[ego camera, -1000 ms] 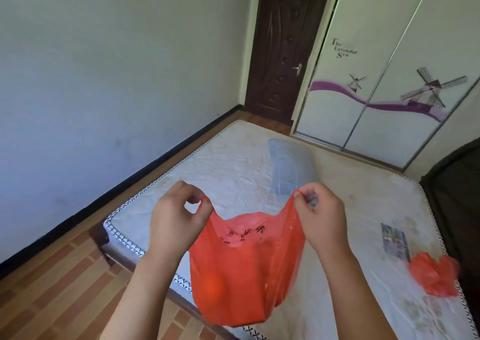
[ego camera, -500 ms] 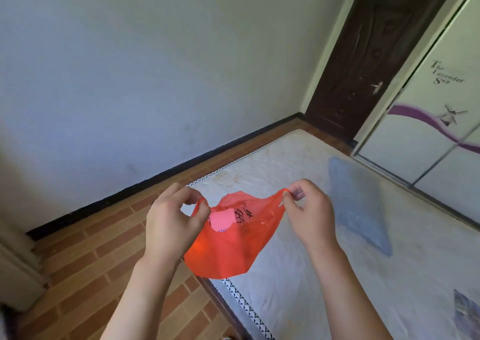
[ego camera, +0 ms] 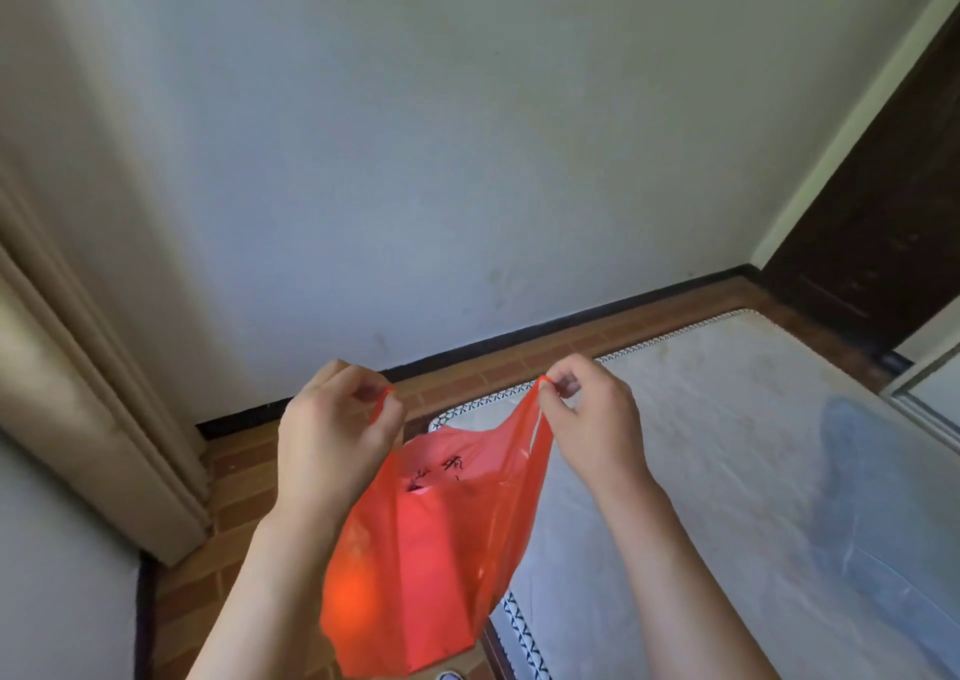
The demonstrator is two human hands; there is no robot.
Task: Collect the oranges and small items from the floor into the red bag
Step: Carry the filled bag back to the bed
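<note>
A thin red plastic bag (ego camera: 436,539) hangs in front of me, its mouth stretched open between both hands. My left hand (ego camera: 332,435) pinches the left handle between thumb and fingers. My right hand (ego camera: 587,414) pinches the right handle, pulling it up and to the right. A round orange (ego camera: 353,594) glows through the plastic low on the bag's left side. Dark printed characters show on the inner far wall of the bag. No loose items on the floor are in view.
A bare mattress (ego camera: 727,471) with a patterned edge fills the right, with a folded clear plastic sheet (ego camera: 878,497) on it. Brick-pattern floor (ego camera: 239,492) runs along a white wall with black skirting. A beige curtain (ego camera: 67,367) hangs at left; a dark door (ego camera: 893,201) stands at right.
The view has swung left and upward, so the wardrobe and the far part of the mattress left the frame. The bag hangs lower and longer, with both hands pinching its handles higher.
</note>
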